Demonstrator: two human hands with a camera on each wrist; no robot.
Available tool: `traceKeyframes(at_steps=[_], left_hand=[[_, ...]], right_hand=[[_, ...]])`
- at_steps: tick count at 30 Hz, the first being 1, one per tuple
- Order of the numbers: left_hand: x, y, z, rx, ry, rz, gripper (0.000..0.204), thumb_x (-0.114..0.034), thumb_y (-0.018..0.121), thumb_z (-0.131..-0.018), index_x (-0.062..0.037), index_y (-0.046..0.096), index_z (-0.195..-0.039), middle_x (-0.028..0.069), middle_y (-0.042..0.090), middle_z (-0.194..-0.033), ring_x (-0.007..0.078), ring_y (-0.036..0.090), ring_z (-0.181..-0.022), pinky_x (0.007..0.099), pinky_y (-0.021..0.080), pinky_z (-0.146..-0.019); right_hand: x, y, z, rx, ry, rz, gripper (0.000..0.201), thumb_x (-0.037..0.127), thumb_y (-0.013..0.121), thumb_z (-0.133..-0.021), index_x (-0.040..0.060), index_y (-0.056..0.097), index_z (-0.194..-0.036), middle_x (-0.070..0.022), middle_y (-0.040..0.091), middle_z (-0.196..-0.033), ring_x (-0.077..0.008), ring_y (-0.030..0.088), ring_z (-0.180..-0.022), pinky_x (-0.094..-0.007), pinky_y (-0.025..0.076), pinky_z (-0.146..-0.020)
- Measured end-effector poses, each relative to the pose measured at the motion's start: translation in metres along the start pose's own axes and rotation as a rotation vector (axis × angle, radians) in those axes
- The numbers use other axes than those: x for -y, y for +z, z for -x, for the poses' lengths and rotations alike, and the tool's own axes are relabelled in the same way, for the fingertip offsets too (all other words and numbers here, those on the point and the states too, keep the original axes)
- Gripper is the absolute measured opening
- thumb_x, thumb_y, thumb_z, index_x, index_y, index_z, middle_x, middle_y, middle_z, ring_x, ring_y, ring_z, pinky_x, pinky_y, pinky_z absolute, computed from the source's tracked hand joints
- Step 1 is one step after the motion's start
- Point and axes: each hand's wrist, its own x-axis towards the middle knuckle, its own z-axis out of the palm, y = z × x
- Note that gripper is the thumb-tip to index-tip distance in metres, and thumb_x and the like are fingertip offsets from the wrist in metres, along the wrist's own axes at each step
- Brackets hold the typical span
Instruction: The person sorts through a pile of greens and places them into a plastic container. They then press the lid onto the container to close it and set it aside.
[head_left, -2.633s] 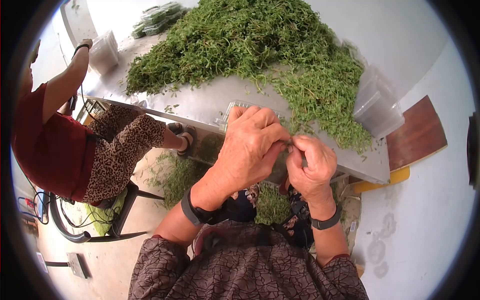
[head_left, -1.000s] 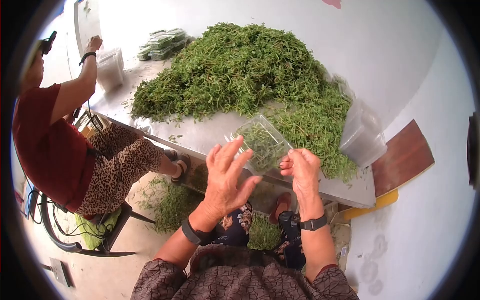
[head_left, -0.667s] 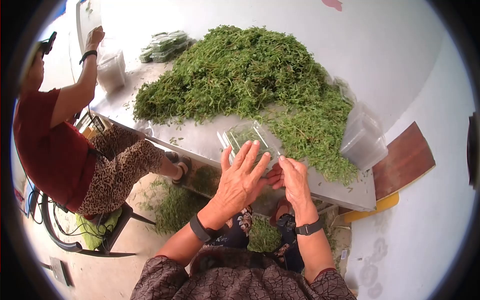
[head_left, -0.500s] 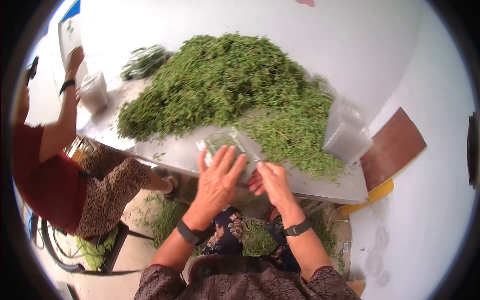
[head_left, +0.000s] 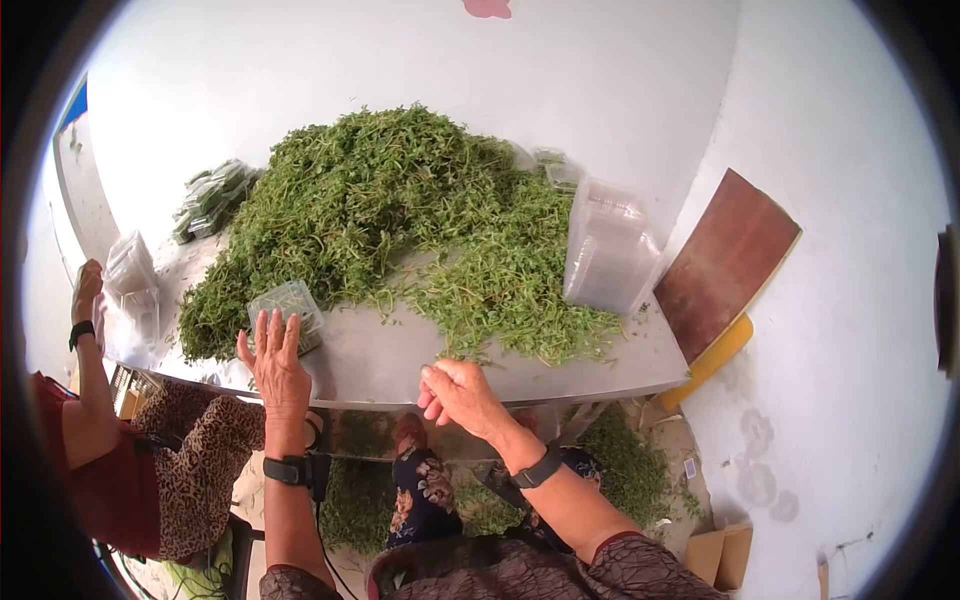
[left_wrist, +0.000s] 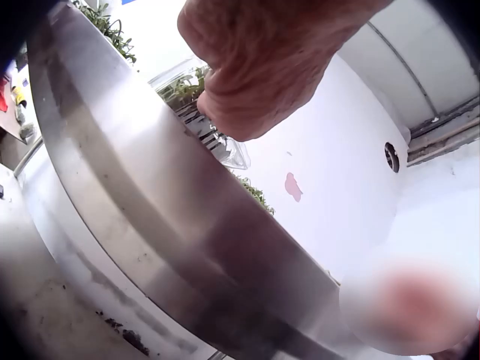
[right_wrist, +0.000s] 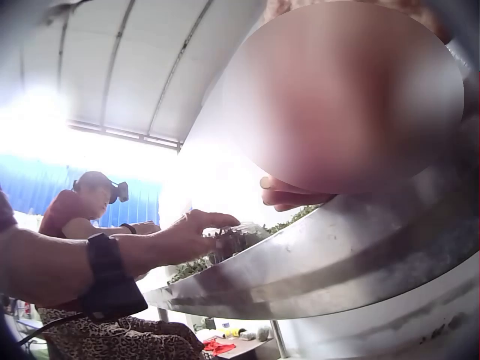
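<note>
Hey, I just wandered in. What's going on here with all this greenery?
Someone's left hand rests, fingers spread, on a clear box with greens in it, near the front of a metal table. Their right hand holds nothing, near the table's front edge. Behind is a big heap of loose greens, with more clear boxes to its right and a pile of filled packs to its left. A second person is at the far left.

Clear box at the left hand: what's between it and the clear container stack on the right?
In the head view, going right from the box: a strip of metal tabletop, then loose greens spread up to the stack.
</note>
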Motion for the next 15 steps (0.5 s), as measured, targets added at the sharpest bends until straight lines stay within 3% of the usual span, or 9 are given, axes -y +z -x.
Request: traceKeyframes(at_steps=[3,5,7,8,11,12,15], left_hand=[[-0.006,0.003,0.002,0.002,-0.044,0.039,0.056,0.014,0.047,-0.075,-0.0094,0.056,-0.125,0.0133,0.049,-0.137,0.0282,0.037,-0.135,0.0504,0.015,-0.114],[-0.025,-0.001,0.000,-0.195,-0.050,0.076,0.059,0.015,0.047,-0.070,-0.0080,0.057,-0.123,0.0170,0.045,-0.140,0.0305,0.034,-0.137,0.0497,0.013,-0.115],[-0.047,-0.007,-0.002,-0.204,0.004,0.130,0.054,0.013,0.048,-0.073,-0.0065,0.058,-0.122,0.0187,0.042,-0.143,0.0337,0.033,-0.137,0.0494,0.019,-0.114],[-0.060,-0.007,-0.002,-0.153,0.039,0.287,0.050,0.011,0.050,-0.074,-0.0045,0.058,-0.121,0.0194,0.042,-0.142,0.0358,0.033,-0.136,0.0494,0.022,-0.113],[-0.079,0.006,0.006,-0.042,0.063,0.536,0.041,0.006,0.054,-0.076,-0.0008,0.057,-0.117,0.0212,0.043,-0.140,0.0396,0.033,-0.135,0.0494,0.029,-0.110],[-0.082,0.010,0.010,0.019,0.054,0.627,0.038,0.003,0.057,-0.077,0.0009,0.057,-0.115,0.0222,0.043,-0.139,0.0413,0.034,-0.134,0.0494,0.031,-0.109],[-0.087,0.015,0.012,0.018,0.002,0.658,0.035,0.001,0.058,-0.078,0.0029,0.056,-0.113,0.0242,0.044,-0.137,0.0425,0.035,-0.132,0.0495,0.031,-0.109]], right_hand=[[0.000,0.000,0.002,0.011,-0.020,0.005,0.031,0.026,0.047,-0.099,-0.0019,0.055,-0.088,-0.0085,0.061,-0.073,-0.0109,0.060,-0.056,-0.0243,0.050,-0.046],[0.002,-0.003,0.002,0.012,-0.027,-0.038,0.026,0.021,0.050,-0.097,-0.0029,0.058,-0.090,-0.0087,0.062,-0.075,-0.0127,0.062,-0.063,-0.0229,0.050,-0.049],[0.012,-0.005,0.006,-0.067,-0.082,0.012,0.021,0.018,0.052,-0.096,-0.0022,0.059,-0.094,-0.0079,0.063,-0.076,-0.0125,0.062,-0.064,-0.0232,0.051,-0.051],[0.020,-0.008,0.007,-0.141,-0.141,0.059,0.017,0.014,0.053,-0.095,-0.0015,0.060,-0.097,-0.0071,0.064,-0.077,-0.0124,0.062,-0.066,-0.0234,0.051,-0.053],[0.065,-0.039,0.015,-0.469,-0.579,0.656,0.016,0.013,0.060,-0.090,0.0029,0.063,-0.102,-0.0070,0.066,-0.077,-0.0129,0.062,-0.065,-0.0279,0.050,-0.058],[0.079,-0.053,0.015,-0.605,-0.622,0.818,0.018,0.013,0.063,-0.087,0.0037,0.064,-0.101,-0.0119,0.066,-0.083,-0.0187,0.064,-0.067,-0.0314,0.050,-0.061],[0.108,-0.108,0.013,-0.848,-0.666,1.214,0.022,0.015,0.064,-0.083,0.0043,0.064,-0.102,-0.0133,0.065,-0.104,-0.0301,0.062,-0.089,-0.0407,0.050,-0.076]])
